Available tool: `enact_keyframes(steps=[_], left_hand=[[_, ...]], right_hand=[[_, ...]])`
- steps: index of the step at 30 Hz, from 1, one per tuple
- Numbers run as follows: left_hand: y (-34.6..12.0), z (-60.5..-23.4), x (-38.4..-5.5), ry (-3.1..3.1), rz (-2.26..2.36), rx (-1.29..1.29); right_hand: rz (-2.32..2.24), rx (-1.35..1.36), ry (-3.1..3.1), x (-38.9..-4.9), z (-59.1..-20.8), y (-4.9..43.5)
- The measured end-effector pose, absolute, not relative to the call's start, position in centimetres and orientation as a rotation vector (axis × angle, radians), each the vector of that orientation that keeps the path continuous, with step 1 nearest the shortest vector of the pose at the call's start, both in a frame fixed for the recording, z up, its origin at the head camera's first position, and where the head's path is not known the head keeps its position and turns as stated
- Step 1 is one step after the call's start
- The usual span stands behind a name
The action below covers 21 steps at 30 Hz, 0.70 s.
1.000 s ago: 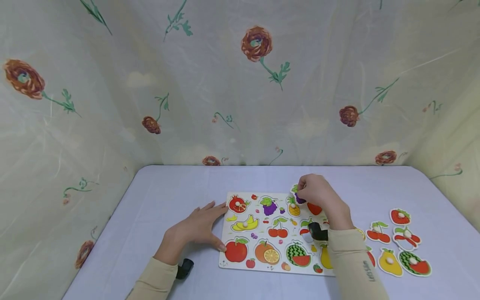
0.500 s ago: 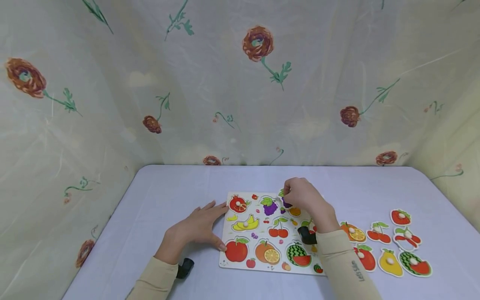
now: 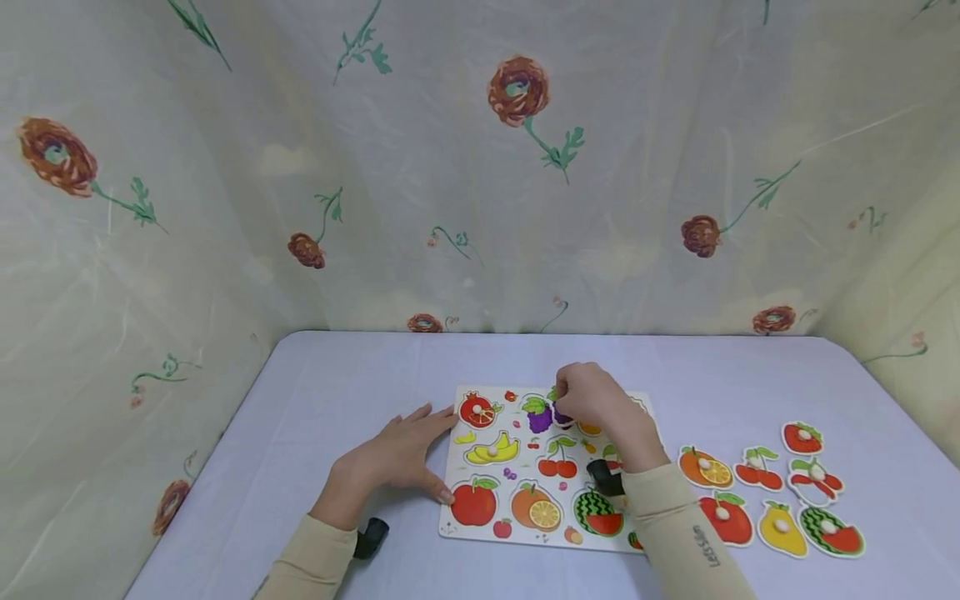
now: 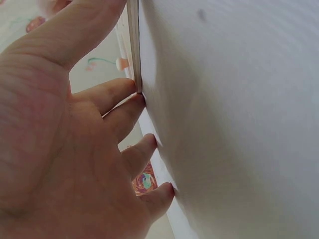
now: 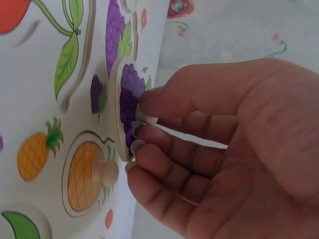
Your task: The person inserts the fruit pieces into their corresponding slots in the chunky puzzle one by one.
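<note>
A white fruit puzzle board (image 3: 491,527) lies on the table. My left hand (image 3: 393,450) is spread at its left side, thumb on the board by the printed apple; in the left wrist view its fingertips (image 4: 130,87) meet the board's edge. My right hand (image 3: 600,404) pinches the knob of a grape piece (image 5: 132,89), tilted close over the board, just right of the printed grape recess (image 3: 537,415). A pineapple piece (image 5: 83,174) with a knob sits in the board below it. Pomegranate (image 3: 474,410) and banana (image 3: 491,450) pieces also sit in their places.
Right of the board lie loose knobbed pieces: orange (image 3: 701,467), apple (image 3: 729,521), cherries (image 3: 759,469), pear (image 3: 780,533), strawberry (image 3: 802,437), watermelon (image 3: 831,532) and a red leafy one (image 3: 815,482). A flowered curtain (image 3: 420,167) hangs behind the table.
My right hand has moved left across the top of the board with the grape piece, toward the printed grapes. The orange and apple pieces are uncovered. My left hand has stayed put.
</note>
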State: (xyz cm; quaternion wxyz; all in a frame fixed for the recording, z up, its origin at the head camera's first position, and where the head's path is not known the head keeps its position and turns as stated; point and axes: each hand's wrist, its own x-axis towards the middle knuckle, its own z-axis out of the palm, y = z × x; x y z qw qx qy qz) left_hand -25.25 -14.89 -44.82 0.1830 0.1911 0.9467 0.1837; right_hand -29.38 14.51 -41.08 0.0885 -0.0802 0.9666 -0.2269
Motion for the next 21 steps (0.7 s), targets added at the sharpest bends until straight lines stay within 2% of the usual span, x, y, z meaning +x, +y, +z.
enact_keyframes(steps=[21], left_hand=[[-14.9,-44.9,-25.4,2.67,0.513,0.552]], right_hand=[[-0.68,-0.338,2.869,-28.8,-41.6,12.2]])
